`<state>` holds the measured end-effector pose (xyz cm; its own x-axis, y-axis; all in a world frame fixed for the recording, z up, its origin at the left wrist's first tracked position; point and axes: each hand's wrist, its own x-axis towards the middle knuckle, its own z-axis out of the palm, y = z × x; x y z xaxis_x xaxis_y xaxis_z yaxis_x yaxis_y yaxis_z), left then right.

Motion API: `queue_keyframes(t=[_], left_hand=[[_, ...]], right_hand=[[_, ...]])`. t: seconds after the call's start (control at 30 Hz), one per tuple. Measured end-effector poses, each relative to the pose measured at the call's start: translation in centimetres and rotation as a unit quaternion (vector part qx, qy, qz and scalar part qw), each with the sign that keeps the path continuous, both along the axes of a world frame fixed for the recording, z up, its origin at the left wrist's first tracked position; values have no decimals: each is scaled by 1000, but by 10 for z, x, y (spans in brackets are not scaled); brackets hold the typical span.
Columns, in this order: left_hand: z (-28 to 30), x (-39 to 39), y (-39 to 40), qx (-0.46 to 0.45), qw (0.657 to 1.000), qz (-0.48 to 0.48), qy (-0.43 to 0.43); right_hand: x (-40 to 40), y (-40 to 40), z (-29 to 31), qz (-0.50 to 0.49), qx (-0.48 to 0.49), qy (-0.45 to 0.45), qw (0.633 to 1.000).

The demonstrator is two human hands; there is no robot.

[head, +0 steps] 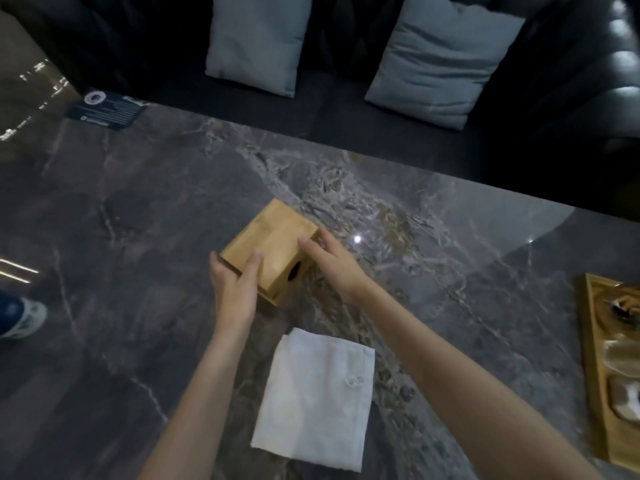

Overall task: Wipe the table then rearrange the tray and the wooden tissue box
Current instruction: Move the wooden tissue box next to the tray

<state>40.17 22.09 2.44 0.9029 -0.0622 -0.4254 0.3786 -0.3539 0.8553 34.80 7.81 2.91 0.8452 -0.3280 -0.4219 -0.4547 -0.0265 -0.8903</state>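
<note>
A wooden tissue box (273, 242) lies on its side in the middle of the dark marble table (138, 209), its dark oval slot facing me. My left hand (233, 285) grips its near left corner, thumb on top. My right hand (330, 263) holds its right side, fingers against the far edge. A folded white cloth (317, 398) lies flat on the table between my forearms, nearer to me. The wooden tray (594, 368) sits at the right edge of the view, partly cut off, with small dishes in it.
A dark card (105, 110) lies at the table's far left corner. Beyond the far edge stands a black sofa with two grey cushions (256, 39), (440, 60). A person's shoe (20, 318) shows on the floor at the left.
</note>
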Motion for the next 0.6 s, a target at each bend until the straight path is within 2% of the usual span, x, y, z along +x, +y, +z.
queue_keyframes(t=[0.13, 0.43, 0.6], left_hand=[[0, -4, -6, -69, 996, 42, 31], [19, -20, -14, -22, 999, 35, -25], [52, -42, -28, -81, 995, -10, -54]], right_hand=[[-3, 5, 4, -8, -1, -4, 1000], [-23, 0, 22, -27, -84, -17, 996], [-58, -15, 56, -52, -139, -56, 987]])
